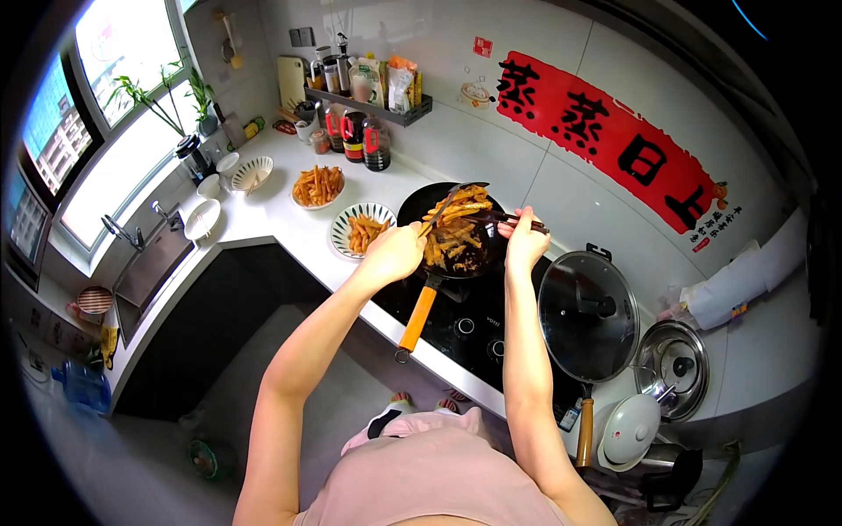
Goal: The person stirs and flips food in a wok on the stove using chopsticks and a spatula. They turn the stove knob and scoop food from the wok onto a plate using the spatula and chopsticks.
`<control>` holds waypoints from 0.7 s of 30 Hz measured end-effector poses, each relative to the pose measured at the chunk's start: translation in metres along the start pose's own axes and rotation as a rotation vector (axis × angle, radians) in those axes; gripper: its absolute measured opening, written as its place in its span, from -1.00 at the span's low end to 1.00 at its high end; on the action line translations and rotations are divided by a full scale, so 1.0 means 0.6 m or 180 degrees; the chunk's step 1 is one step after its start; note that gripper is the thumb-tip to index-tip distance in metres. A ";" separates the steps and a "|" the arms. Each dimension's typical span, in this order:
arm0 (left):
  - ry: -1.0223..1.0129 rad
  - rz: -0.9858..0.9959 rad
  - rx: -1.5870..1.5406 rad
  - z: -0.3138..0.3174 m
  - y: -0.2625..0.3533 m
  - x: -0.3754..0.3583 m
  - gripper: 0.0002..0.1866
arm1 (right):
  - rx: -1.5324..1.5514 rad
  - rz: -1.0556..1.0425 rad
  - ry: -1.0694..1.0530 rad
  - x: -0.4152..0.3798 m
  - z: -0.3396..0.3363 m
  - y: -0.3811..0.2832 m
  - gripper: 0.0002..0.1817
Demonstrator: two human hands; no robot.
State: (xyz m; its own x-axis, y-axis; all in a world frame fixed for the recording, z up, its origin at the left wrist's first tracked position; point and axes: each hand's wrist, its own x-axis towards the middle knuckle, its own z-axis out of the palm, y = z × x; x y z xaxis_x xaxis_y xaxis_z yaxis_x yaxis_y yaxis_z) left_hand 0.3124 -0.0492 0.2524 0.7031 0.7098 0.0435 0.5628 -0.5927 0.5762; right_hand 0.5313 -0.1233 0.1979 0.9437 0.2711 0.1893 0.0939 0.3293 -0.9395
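A black frying pan [414, 207] with a wooden handle [419, 317] sits on the black stove [445, 335]. Browned food pieces [456, 249] lie in it. My left hand [393, 256] is closed on a spatula [430, 224], whose dark head is over the pan, with food [465, 203] on or beside it. Dark chopsticks [500, 216] are held in my right hand [524, 240], their tips at that food. Left of the pan, a striped plate [342, 235] holds fried strips [367, 232]. Farther back is another plate [303, 203] piled with fried strips [317, 186].
A lidded glass-topped pan [588, 307] stands right of the stove, near a steel lid [702, 368] and a white pot [630, 430]. Bottles [376, 145] and a spice shelf [403, 112] line the wall. Bowls [253, 174] and a sink [153, 263] are at left.
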 end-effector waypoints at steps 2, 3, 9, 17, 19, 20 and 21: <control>-0.0013 0.0014 -0.0010 -0.003 0.002 -0.002 -0.68 | 0.0011 -0.0002 -0.0001 0.000 -0.001 -0.002 -0.64; -0.0032 0.0026 -0.0020 -0.004 0.002 -0.002 -0.68 | 0.0018 0.0000 0.0002 -0.001 -0.001 -0.003 -0.64; -0.0040 0.0008 -0.0017 -0.009 0.007 -0.006 -0.67 | 0.0029 0.0021 0.0032 -0.006 0.001 -0.009 -0.64; -0.0002 0.0035 -0.0046 -0.009 0.005 -0.006 -0.67 | 0.0010 -0.0028 0.0060 -0.004 0.003 -0.009 -0.64; 0.0003 0.0021 -0.0057 -0.009 0.006 -0.007 -0.66 | 0.0017 0.0009 0.0063 -0.005 0.003 -0.010 -0.64; 0.0015 0.0006 -0.0057 -0.008 0.005 -0.007 -0.66 | 0.0046 -0.0012 0.0051 -0.004 0.003 -0.009 -0.64; 0.0027 -0.0009 -0.0056 -0.007 0.005 -0.008 -0.66 | 0.0075 -0.0031 0.0040 -0.004 0.003 -0.008 -0.64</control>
State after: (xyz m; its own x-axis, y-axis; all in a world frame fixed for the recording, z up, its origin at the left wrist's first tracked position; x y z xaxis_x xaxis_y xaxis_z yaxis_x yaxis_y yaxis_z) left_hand 0.3090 -0.0527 0.2572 0.6978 0.7147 0.0486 0.5570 -0.5840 0.5905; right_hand 0.5281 -0.1237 0.2026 0.9467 0.2564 0.1948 0.0958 0.3531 -0.9307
